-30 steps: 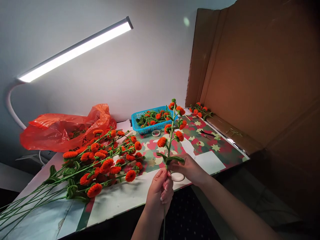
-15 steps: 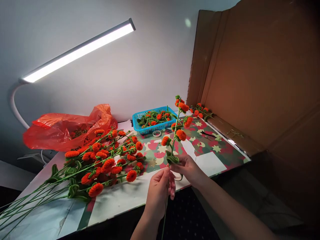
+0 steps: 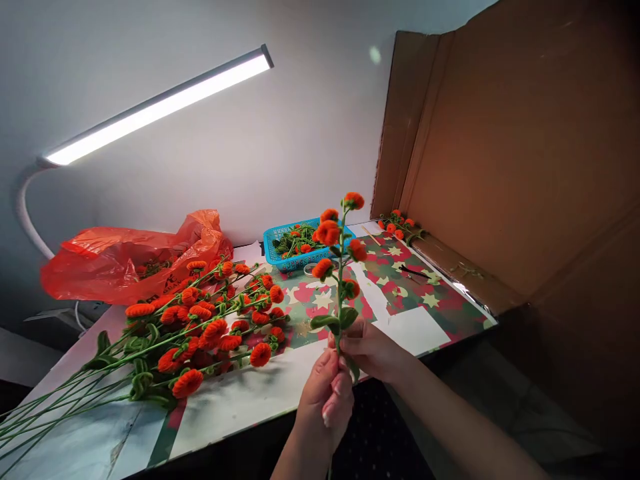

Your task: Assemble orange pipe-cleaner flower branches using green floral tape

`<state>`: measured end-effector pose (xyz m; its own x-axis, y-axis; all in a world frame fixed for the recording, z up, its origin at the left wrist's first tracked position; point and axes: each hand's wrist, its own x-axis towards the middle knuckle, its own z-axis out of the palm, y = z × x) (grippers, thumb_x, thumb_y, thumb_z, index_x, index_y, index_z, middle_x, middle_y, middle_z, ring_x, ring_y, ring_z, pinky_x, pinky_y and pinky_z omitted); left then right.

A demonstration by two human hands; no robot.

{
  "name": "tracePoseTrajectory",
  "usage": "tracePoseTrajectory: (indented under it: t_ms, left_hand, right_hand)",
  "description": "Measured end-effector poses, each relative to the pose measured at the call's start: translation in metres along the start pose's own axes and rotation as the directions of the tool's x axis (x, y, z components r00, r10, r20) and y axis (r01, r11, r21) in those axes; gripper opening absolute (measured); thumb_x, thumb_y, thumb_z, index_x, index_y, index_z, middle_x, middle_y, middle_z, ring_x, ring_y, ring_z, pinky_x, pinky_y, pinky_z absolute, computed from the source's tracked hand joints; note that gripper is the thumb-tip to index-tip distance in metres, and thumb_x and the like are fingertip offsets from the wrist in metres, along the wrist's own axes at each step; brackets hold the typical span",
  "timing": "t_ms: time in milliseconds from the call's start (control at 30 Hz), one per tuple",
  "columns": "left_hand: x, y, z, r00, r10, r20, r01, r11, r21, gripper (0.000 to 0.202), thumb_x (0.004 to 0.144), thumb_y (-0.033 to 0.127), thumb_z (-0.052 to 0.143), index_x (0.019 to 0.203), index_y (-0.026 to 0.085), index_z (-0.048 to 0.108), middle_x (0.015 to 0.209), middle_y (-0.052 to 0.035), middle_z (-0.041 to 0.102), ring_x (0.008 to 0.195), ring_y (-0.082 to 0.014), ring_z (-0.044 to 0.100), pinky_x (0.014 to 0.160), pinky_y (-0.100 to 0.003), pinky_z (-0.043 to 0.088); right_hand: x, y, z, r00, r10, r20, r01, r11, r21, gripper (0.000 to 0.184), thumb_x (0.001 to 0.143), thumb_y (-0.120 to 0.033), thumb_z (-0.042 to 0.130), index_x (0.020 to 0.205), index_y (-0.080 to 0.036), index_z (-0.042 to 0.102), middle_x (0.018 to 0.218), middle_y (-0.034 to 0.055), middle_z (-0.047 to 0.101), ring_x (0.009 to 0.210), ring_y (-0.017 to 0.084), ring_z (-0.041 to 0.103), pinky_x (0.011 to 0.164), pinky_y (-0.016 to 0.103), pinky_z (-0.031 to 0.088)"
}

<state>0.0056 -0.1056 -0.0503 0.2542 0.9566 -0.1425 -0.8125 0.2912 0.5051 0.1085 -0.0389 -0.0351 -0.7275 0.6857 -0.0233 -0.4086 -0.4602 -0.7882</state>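
Upright before me is a handmade flower stem (image 3: pixel 341 273) with several fuzzy orange blooms and green leaves low on its stalk. My left hand (image 3: pixel 327 390) is closed round the stalk below the leaves. Just above it, my right hand (image 3: pixel 373 350) pinches the stalk at the leaf bases; its fingertips are partly hidden. To the left lies a pile of similar orange flower stems (image 3: pixel 215 331), blooms toward the middle of the table and bare stalks toward the near left corner.
Behind stand a blue basket (image 3: pixel 285 263) of flower pieces and a red plastic bag (image 3: pixel 115 267). A tape roll (image 3: pixel 310 270) sits by the basket. More orange flowers (image 3: pixel 397 223) lie against a tall cardboard sheet (image 3: pixel 500 153). A dark slim tool (image 3: pixel 415 272) rests at right. A lamp (image 3: pixel 165 103) hangs overhead.
The held stem has turned, so its blooms and leaves face differently, and it has shifted slightly left. Both hands have moved a little lower, still on the stalk.
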Motion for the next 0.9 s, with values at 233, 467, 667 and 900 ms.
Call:
tracePoseTrajectory:
  t_ms: [233, 467, 667, 900]
  left_hand:
    - [-0.001, -0.004, 0.003, 0.971, 0.132, -0.198, -0.09, 0.973, 0.21, 0.03, 0.064, 0.04, 0.075, 0.07, 0.014, 0.062, 0.05, 0.0055, 0.051, 0.032, 0.0003, 0.038, 0.029, -0.009, 0.031]
    - [-0.004, 0.0, 0.004, 0.846, 0.491, -0.209, -0.287, 0.749, 0.597, 0.022, 0.072, 0.035, 0.07, 0.07, 0.013, 0.065, 0.058, 0.0007, 0.06, 0.041, -0.0048, 0.051, 0.039, -0.014, 0.041]
    - [-0.002, 0.005, 0.005, 0.956, 0.179, -0.232, -0.127, 0.967, 0.221, 0.032, 0.06, 0.039, 0.078, 0.063, 0.013, 0.06, 0.046, 0.0045, 0.053, 0.025, 0.002, 0.032, 0.025, -0.008, 0.021]
    - [-0.002, 0.001, 0.0, 0.995, -0.094, -0.035, 0.091, 0.992, -0.09, 0.026, 0.063, 0.032, 0.077, 0.067, 0.012, 0.061, 0.046, 0.0093, 0.041, 0.027, 0.0059, 0.015, 0.025, -0.006, 0.015]
  right_hand:
    - [0.0, -0.005, -0.003, 0.991, -0.085, -0.105, 0.076, 0.994, -0.083, 0.029, 0.053, -0.035, 0.083, 0.061, -0.013, 0.066, 0.051, -0.0026, 0.057, 0.047, 0.007, 0.05, 0.049, 0.02, 0.038]
    - [0.001, -0.007, 0.005, 0.92, -0.256, -0.298, 0.165, 0.94, -0.298, 0.021, 0.055, -0.031, 0.082, 0.06, -0.015, 0.068, 0.058, -0.0027, 0.058, 0.059, 0.009, 0.051, 0.06, 0.024, 0.039]
    - [-0.002, -0.01, -0.001, 0.965, -0.207, -0.163, 0.156, 0.947, -0.279, 0.02, 0.061, -0.034, 0.078, 0.071, -0.018, 0.074, 0.066, 0.002, 0.066, 0.071, 0.014, 0.058, 0.07, 0.028, 0.043]
    - [-0.002, -0.009, -0.003, 0.996, -0.023, -0.083, 0.019, 0.998, -0.053, 0.025, 0.058, -0.032, 0.081, 0.071, -0.013, 0.071, 0.064, 0.0009, 0.062, 0.062, 0.01, 0.054, 0.061, 0.023, 0.04]
